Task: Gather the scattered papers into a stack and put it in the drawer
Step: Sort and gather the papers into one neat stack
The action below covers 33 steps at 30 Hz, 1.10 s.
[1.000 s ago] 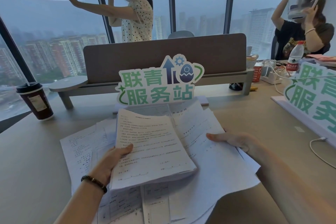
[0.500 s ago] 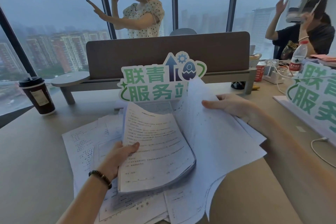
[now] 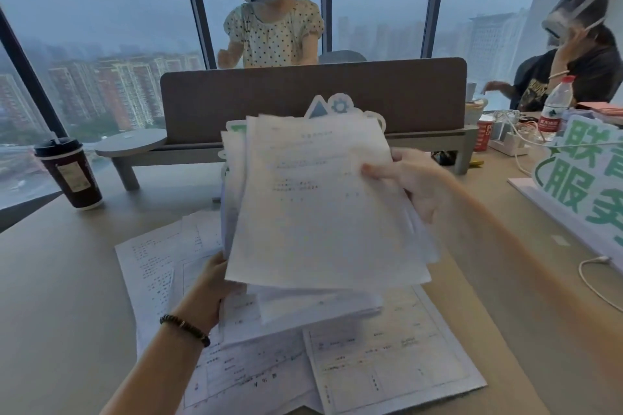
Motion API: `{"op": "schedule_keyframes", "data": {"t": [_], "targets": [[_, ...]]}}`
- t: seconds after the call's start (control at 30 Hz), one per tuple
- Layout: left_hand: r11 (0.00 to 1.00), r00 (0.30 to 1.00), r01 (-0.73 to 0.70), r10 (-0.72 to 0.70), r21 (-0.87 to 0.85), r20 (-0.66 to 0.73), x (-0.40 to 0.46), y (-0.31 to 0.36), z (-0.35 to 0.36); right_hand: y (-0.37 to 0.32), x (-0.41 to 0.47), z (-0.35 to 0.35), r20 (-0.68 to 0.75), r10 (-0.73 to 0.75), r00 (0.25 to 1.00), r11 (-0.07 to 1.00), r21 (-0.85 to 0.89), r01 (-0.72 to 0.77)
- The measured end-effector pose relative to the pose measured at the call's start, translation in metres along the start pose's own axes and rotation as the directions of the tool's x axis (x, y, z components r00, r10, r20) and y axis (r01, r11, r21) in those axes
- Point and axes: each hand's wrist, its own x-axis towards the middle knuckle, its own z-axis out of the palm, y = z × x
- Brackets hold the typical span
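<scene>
- The loose bundle of white printed paper sheets (image 3: 320,205) is now hanging in the air above the pale wooden desk top (image 3: 67,280), tilted up toward the camera; half a second ago it was lower and still fanning open over the desk.
- The right hand (image 3: 418,185) is pinching the bundle's right edge, thumb on the front face and fingers behind, having swung the wide sheets it was lifting across onto the left-hand pile.
- The left hand (image 3: 209,283), with a dark beaded bracelet (image 3: 184,329) at the wrist, is gripping the bundle's lower left corner; its fingers are hidden behind the paper, so how they are lying cannot be told.
- The sheets in the bundle are staggered, with uneven edges showing at the bottom and right.
- Several white printed forms (image 3: 387,357) are still lying flat on the desk under and in front of the bundle, overlapping one another.
- The raised bundle is now covering most of the green and white cut-out sign (image 3: 332,104) behind it.
- By my judgement, gathering is partly done: two groups are becoming one, but the flat forms are waiting to be collected and the edges need squaring.
- No drawer is appearing in view.
</scene>
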Motion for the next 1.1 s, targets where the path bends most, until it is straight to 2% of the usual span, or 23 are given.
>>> {"op": "schedule_keyframes", "data": {"t": [0.13,0.27,0.37,0.53,0.6,0.67,0.8,0.93,1.1], "targets": [[0.999,1.0,-0.027,0.027,0.02,-0.016,0.005,0.014,0.007,0.058,0.008,-0.009,-0.1,0.086,0.991,0.993,-0.073,-0.093],[0.998,0.997,-0.048,0.051,-0.038,0.066,0.006,0.017,0.011,0.092,0.011,-0.011,-0.198,0.121,0.973,0.991,-0.034,-0.13],[0.997,0.994,-0.057,0.061,-0.05,0.091,0.001,0.018,0.018,0.101,0.006,-0.009,-0.185,0.174,0.967,0.981,-0.05,-0.186],[0.994,0.994,-0.077,0.083,-0.077,0.067,-0.006,0.021,0.03,0.105,-0.007,-0.004,-0.044,0.282,0.958,0.956,0.096,-0.277],[0.992,0.989,-0.087,0.097,-0.096,0.108,-0.008,0.021,0.033,0.107,-0.009,-0.002,-0.059,0.216,0.975,0.975,0.064,-0.212],[0.991,0.984,-0.104,0.116,-0.089,0.138,-0.009,0.022,0.036,0.107,-0.01,0.0,-0.132,0.127,0.983,0.992,0.011,-0.127],[0.98,0.98,-0.19,0.193,-0.058,0.053,-0.007,0.025,0.039,0.103,-0.015,0.002,-0.189,-0.057,0.98,0.997,-0.061,0.047],[0.941,0.94,-0.34,0.339,0.002,-0.023,-0.007,0.032,0.043,0.088,-0.024,0.011,-0.235,-0.228,0.945,0.974,-0.049,0.223],[0.896,0.899,-0.437,0.432,-0.083,-0.072,-0.012,0.037,0.051,0.083,-0.032,0.02,-0.266,-0.399,0.878,0.917,-0.107,0.384]]}}
